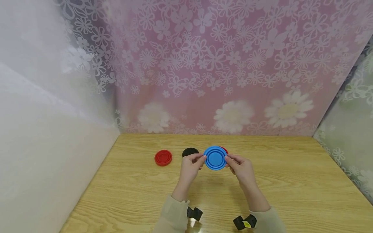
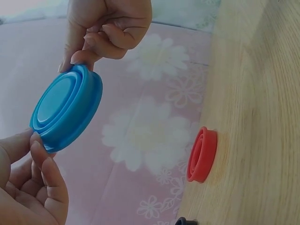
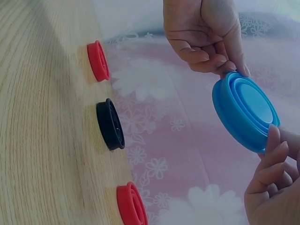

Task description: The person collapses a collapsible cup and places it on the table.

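A blue collapsible silicone cup (image 1: 215,158), folded flat into rings, is held up above the table by both hands. My left hand (image 1: 189,166) pinches its left rim between thumb and fingers, and my right hand (image 1: 242,170) pinches the opposite rim. In the left wrist view the cup (image 2: 65,108) is tilted, its ringed face turned partly to the camera. Behind it on the table lie a red folded cup (image 1: 163,158), a black one (image 1: 190,151) partly covered by my left hand, and another red one (image 2: 202,154), mostly hidden in the head view.
The wooden table (image 1: 131,197) meets a pink flowered curtain (image 1: 204,64) at its back edge. A pale wall covering (image 1: 43,129) borders the left side, a flowered sheet (image 1: 349,129) the right. Black camera mounts (image 1: 194,213) are strapped near both wrists.
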Motion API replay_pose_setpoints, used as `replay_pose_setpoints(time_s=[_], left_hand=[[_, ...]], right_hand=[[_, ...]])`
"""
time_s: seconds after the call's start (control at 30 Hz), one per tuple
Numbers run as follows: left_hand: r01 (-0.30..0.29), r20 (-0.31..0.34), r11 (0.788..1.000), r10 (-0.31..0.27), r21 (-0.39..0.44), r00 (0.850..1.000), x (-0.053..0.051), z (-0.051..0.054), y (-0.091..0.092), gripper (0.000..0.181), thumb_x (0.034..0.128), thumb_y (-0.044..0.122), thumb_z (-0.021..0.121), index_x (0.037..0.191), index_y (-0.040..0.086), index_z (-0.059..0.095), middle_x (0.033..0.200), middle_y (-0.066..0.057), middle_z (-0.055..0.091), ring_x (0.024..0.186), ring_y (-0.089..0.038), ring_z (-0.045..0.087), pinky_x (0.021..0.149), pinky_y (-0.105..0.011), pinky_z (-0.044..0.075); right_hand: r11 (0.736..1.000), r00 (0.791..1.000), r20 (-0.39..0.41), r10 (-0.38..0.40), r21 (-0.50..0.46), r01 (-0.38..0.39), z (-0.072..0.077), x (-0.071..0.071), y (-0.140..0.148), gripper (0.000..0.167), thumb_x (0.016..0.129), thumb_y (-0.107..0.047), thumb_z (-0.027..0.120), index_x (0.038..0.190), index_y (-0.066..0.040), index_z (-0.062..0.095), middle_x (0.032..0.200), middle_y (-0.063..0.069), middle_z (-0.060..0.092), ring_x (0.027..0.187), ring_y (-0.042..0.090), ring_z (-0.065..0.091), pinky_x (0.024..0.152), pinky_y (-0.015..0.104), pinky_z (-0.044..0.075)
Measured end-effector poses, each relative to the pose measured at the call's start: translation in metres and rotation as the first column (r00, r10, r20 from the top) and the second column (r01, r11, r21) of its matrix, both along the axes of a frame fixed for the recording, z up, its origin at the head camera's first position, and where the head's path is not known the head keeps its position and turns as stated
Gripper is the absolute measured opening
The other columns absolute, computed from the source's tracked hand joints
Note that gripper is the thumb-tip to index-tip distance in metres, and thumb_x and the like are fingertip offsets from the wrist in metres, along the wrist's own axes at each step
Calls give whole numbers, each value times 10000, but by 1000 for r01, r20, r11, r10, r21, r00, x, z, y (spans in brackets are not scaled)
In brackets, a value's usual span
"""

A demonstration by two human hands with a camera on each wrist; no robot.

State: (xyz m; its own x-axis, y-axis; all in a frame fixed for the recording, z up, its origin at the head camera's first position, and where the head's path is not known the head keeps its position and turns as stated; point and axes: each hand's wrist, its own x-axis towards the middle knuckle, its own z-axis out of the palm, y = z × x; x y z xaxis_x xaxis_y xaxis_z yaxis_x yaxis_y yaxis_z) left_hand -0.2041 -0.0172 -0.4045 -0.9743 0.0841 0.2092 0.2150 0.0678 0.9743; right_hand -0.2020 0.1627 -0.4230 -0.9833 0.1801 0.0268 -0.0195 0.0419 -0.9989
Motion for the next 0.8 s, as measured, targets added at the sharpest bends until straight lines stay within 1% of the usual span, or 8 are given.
replay_pose_setpoints(time_s=[0.07, 0.13, 0.23, 0.43, 0.5, 0.6, 0.67, 0.8], left_hand=[[2, 0, 1000, -2, 8, 1000, 0, 0, 0, 203, 844, 62, 589, 954, -104, 632, 738, -231, 605, 630, -290, 556, 552, -256, 483], [2, -1, 1000, -2, 12, 1000, 0, 0, 0, 203, 844, 62, 589, 956, -102, 632, 727, -202, 614, 647, -313, 571, 552, -262, 486], [10, -3, 1000, -10, 20, 1000, -1, -1, 0, 210, 851, 62, 579, 972, -103, 625, 743, -206, 623, 653, -285, 592, 551, -257, 482], [27, 3, 999, -28, 34, 1000, -2, -2, -2, 219, 873, 77, 551, 1009, -79, 622, 789, -229, 629, 690, -251, 616, 559, -268, 479], [28, 8, 999, -28, 38, 1000, -2, -2, -2, 216, 877, 82, 545, 1009, -68, 627, 798, -229, 630, 694, -239, 617, 569, -299, 490], [23, 12, 999, -24, 35, 1000, -3, -2, -2, 217, 884, 89, 536, 1006, -64, 630, 812, -212, 635, 700, -225, 621, 582, -328, 509], [22, 16, 999, -22, 39, 1000, -3, -2, -2, 218, 887, 86, 531, 1008, -66, 628, 828, -191, 639, 724, -245, 625, 590, -323, 518], [24, 16, 998, -25, 51, 1000, -5, -5, 1, 202, 876, 66, 542, 1004, -65, 627, 861, -155, 641, 782, -317, 620, 588, -297, 523]], right_hand=[[1000, 1000, -1, 1, 2, -1, 0, 0, 0, 316, 844, -136, 607, 1034, 114, 584, 619, 37, 605, 520, 77, 434, 455, 173, 350], [1000, 1000, -4, 7, 5, -7, 1, 1, 0, 316, 847, -128, 601, 1050, 114, 579, 609, 2, 605, 521, 71, 443, 459, 176, 361], [1000, 1000, -10, 17, -4, -17, 1, 2, 0, 333, 847, -122, 601, 1086, 108, 566, 615, -23, 613, 527, 60, 480, 477, 180, 400], [997, 999, -10, 52, -56, -52, 2, 4, 2, 409, 853, -173, 595, 1167, 80, 528, 711, 28, 650, 600, 88, 595, 591, 232, 511], [995, 998, -13, 63, -75, -63, 2, 5, 3, 423, 857, -188, 588, 1180, 77, 519, 725, 22, 654, 622, 106, 611, 620, 256, 519], [993, 997, -28, 67, -100, -69, 2, 4, 3, 428, 864, -187, 575, 1167, 108, 511, 732, 9, 653, 642, 122, 623, 636, 268, 519], [991, 997, -39, 65, -112, -69, 2, 3, 3, 411, 866, -169, 570, 1143, 129, 515, 742, 6, 651, 652, 128, 627, 643, 270, 518], [992, 997, -36, 70, -100, -73, 1, 1, 4, 370, 867, -118, 565, 1122, 144, 511, 776, 29, 642, 672, 130, 629, 652, 267, 516]])
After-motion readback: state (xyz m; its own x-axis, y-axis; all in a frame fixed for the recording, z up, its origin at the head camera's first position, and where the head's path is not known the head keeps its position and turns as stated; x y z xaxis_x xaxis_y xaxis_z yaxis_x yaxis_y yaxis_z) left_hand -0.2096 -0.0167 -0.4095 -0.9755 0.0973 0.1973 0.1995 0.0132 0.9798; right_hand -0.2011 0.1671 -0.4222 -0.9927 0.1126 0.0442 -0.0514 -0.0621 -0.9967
